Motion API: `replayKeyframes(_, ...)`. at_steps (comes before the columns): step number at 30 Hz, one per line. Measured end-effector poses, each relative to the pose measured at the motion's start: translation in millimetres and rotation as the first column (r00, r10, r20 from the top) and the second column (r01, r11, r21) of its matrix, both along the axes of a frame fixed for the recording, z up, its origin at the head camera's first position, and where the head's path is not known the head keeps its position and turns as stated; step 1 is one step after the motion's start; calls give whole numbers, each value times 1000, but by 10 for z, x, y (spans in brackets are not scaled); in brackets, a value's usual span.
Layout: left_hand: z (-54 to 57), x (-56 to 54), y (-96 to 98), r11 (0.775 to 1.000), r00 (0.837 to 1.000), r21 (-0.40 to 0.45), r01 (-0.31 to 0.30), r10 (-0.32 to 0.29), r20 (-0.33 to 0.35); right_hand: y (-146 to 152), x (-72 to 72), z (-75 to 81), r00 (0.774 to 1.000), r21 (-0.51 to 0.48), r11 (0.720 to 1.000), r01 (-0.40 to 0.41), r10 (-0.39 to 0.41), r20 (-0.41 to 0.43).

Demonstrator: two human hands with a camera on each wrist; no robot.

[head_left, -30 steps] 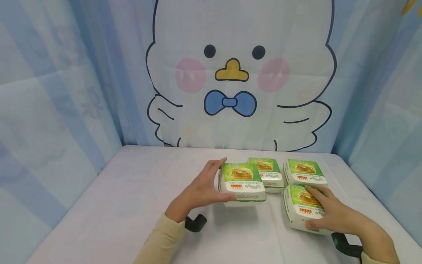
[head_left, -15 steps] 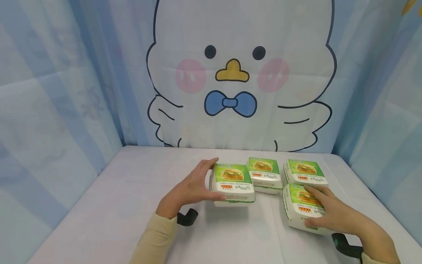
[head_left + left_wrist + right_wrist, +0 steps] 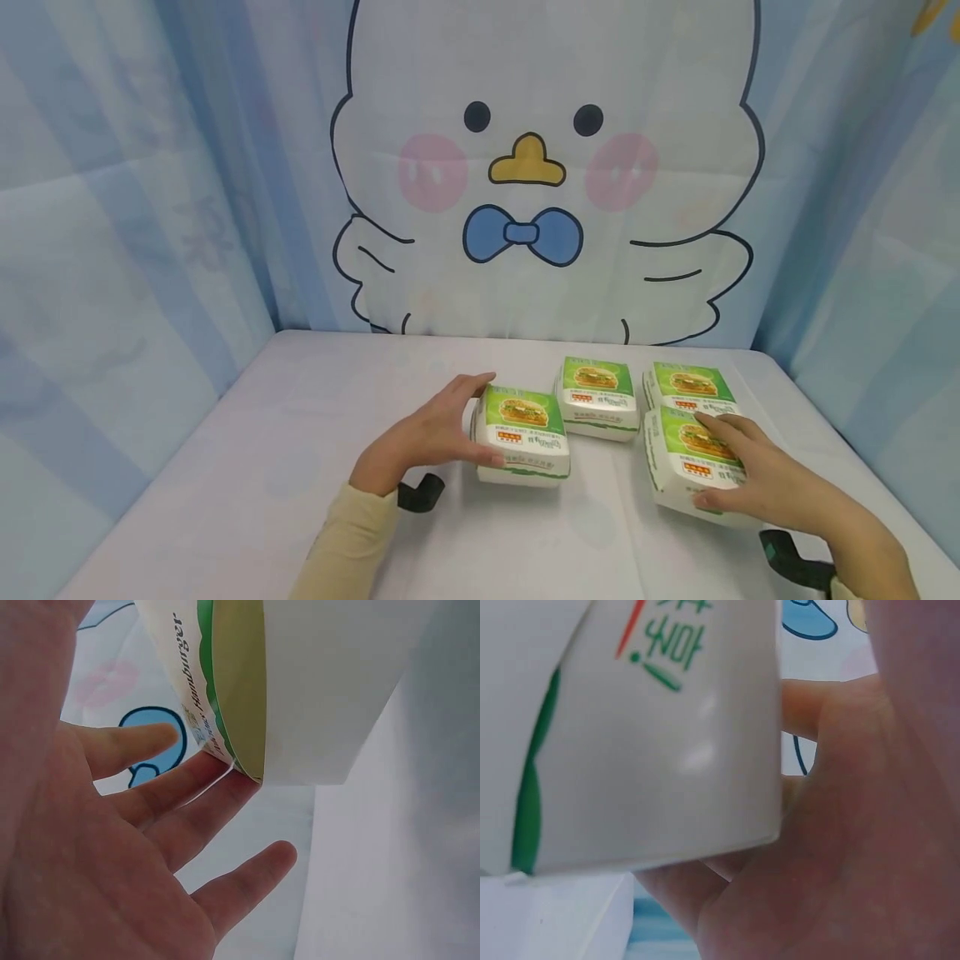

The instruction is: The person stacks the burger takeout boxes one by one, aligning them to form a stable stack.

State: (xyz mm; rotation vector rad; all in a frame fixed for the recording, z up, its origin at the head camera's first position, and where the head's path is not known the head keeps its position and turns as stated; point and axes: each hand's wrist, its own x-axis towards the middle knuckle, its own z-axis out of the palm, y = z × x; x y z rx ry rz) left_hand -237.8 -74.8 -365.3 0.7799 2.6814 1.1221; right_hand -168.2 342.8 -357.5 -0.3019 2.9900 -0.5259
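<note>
My left hand (image 3: 427,437) grips a green-and-white hamburger box (image 3: 523,421) by its left side, thumb in front and fingers behind. In the left wrist view, the fingertips (image 3: 244,784) meet the lower corner of this box (image 3: 322,697), and its plain white underside shows. A second hamburger box (image 3: 678,475) is held by my right hand (image 3: 780,483) on its right side, slightly tilted and overlapping the box behind it. Seen from the right wrist, that box (image 3: 667,750) covers most of the fingers.
Two more hamburger boxes sit on the white-covered table (image 3: 300,517): one at the back middle (image 3: 597,390), another at the back right (image 3: 693,385). Behind the table hangs a cartoon-bird curtain (image 3: 547,292). Black camera mounts sit at the left wrist (image 3: 422,493) and right wrist (image 3: 798,565).
My left hand has carried its box to the left and then down, nearer to me. The right-hand box has risen slightly with the hand, covering more of the box behind.
</note>
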Motion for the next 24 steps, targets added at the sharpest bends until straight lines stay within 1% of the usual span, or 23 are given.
replayKeyframes(6, -33, 3, 1, 1000, 999, 1, 4, -4, 34, -27, 1, 40, 1000, 1, 1000, -12, 12, -17)
replayKeyframes(10, -65, 18, -7, 1000, 998, -9, 5, -4, 55, -71, 6, 103, 999, -4, 1000, -14, 14, -41)
replayKeyframes(16, -109, 28, -8, 999, 998, -41, 14, -12, 66, -187, -14, 203, 996, -22, 999, -29, 27, -80)
replayKeyframes(19, -117, 30, -1, 998, 997, -61, 22, -18, 73, -264, -33, 224, 997, -40, 999, -25, 22, -74)
replayKeyframes(24, -128, 27, -12, 997, 997, -75, 32, -26, 75, -363, -54, 228, 996, -49, 998, -37, 33, -87)
